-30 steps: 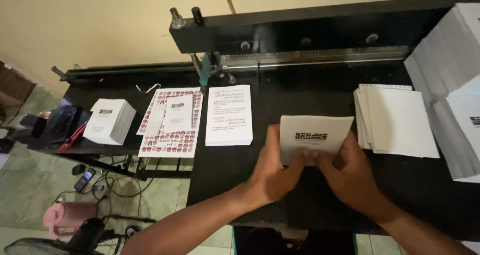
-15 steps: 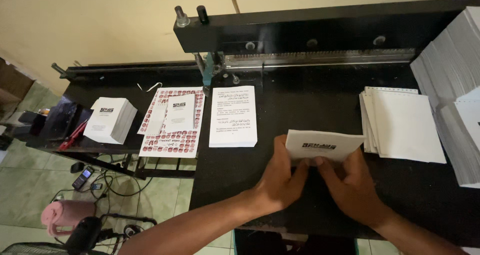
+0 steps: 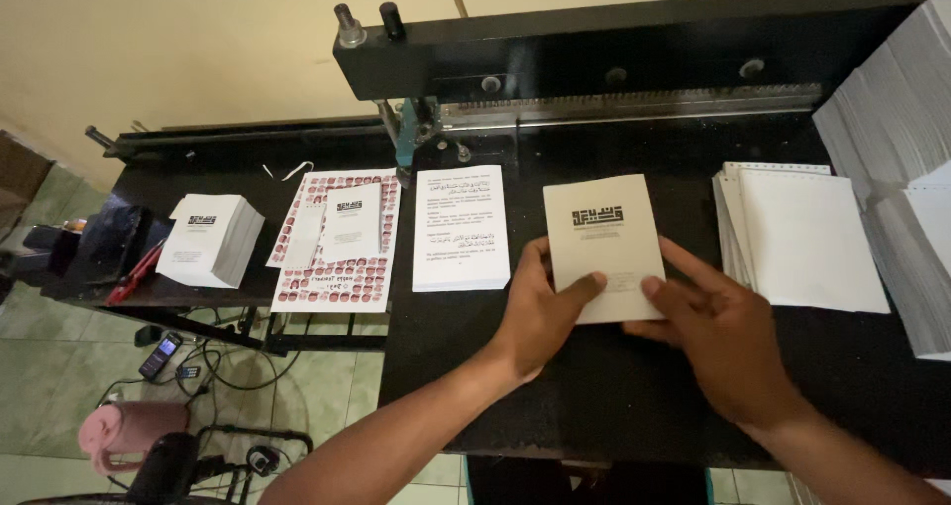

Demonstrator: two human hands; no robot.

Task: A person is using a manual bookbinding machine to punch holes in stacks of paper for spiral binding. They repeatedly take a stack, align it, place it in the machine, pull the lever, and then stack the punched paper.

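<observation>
Both hands are pressing 1 cream rectangular paper booklet (image 3: 602, 248) flat on the black machine table (image 3: 594, 396) at frame centre: left hand (image 3: 540, 312) and right hand (image 3: 718, 327), fingers spread, pinching nothing.

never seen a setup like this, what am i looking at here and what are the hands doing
This is one picture from a camera worn on a person's head, looking down at their own two bare hands over a black worktable. No robot is involved.

The left hand and right hand both press on a small cream booklet with a dark emblem on its cover; it lies flat on the table. Fingertips rest on its lower edge, so it is steadied rather than lifted.

Behind it runs a long black machine with a toothed metal bar, likely for punching or binding paper.

Left of the booklet lies a printed white page stack, then a red-patterned sheet and a small stack of booklets. To the right sit blank white sheets and tall paper piles.
</observation>
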